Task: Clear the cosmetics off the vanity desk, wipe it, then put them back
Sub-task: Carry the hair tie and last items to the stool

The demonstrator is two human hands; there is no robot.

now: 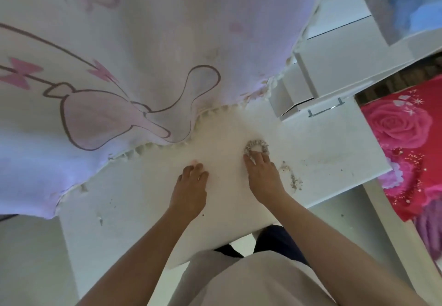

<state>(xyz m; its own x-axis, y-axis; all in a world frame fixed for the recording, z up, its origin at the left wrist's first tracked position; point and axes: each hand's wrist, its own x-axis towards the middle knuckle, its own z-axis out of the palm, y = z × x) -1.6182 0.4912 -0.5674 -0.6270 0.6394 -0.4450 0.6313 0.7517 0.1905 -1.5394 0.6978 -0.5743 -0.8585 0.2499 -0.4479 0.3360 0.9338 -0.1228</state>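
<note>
Right hand (263, 174) stretches toward twelve o'clock, fingers laid straight on the near rim of the grey scrunchie (257, 145) mid vanity desk (323, 152), likely clearing it for wiping, while the left hand (191, 183), at its nine o'clock, steadies with bent fingers; whether it grips anything, I cannot tell.

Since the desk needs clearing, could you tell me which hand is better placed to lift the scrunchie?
The right hand: its fingers touch the scrunchie, while the left hand rests on the desk, apart from it.
</note>
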